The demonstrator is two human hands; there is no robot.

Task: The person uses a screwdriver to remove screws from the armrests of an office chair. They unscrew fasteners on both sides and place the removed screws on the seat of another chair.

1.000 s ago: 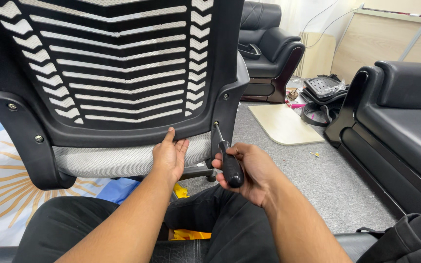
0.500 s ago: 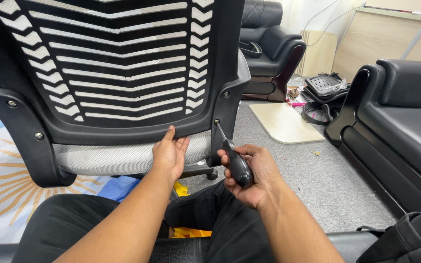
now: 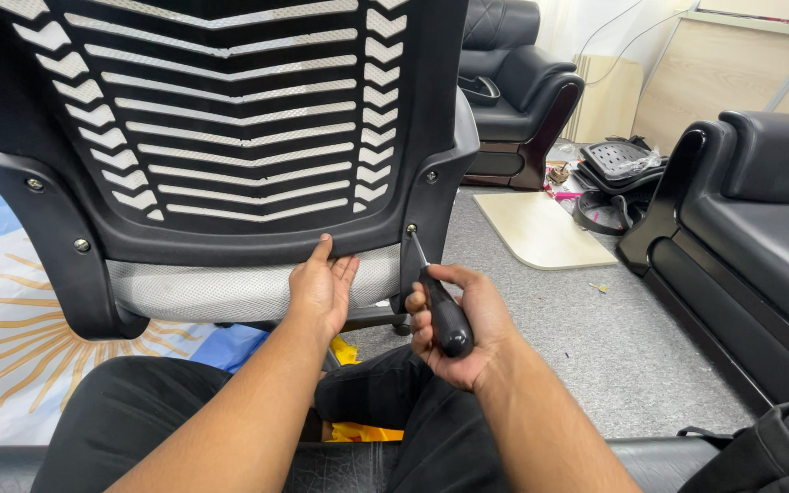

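Black-handled screwdriver (image 3: 443,306) clenched in right hand (image 3: 460,327), tip at screw (image 3: 411,228) on lower right corner of chair backrest (image 3: 230,128), left hand (image 3: 321,285) released, flat against backrest's bottom edge above grey mesh seat (image 3: 230,290), black sofa (image 3: 760,219) well apart at right

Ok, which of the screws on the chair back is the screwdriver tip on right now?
The lowest screw on the frame's right side; the screwdriver in the right hand meets it. The others sit untouched.

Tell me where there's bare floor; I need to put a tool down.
Bare grey carpet lies between the office chair and the black sofa. It is crowded beyond the beige board, around the chair parts.
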